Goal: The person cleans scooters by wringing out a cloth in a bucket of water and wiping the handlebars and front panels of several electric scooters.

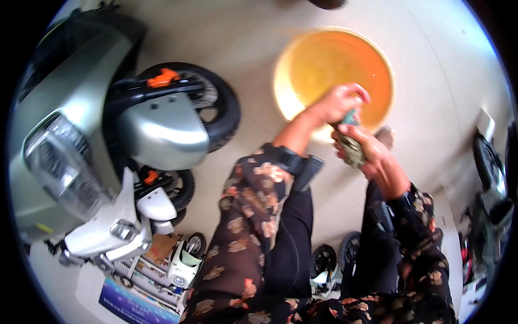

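By the basin (334,59), right fingers (358,134) tight around cloth (353,153)

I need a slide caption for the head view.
Right hand grips a bunched greenish cloth, left hand against it, by a yellow basin.

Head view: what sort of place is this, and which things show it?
Probably a scooter shop or showroom: a silver scooter, a white scooter and a pale-green scooter stand on the left.

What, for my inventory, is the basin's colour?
The basin is yellow-orange, shown best in the head view.
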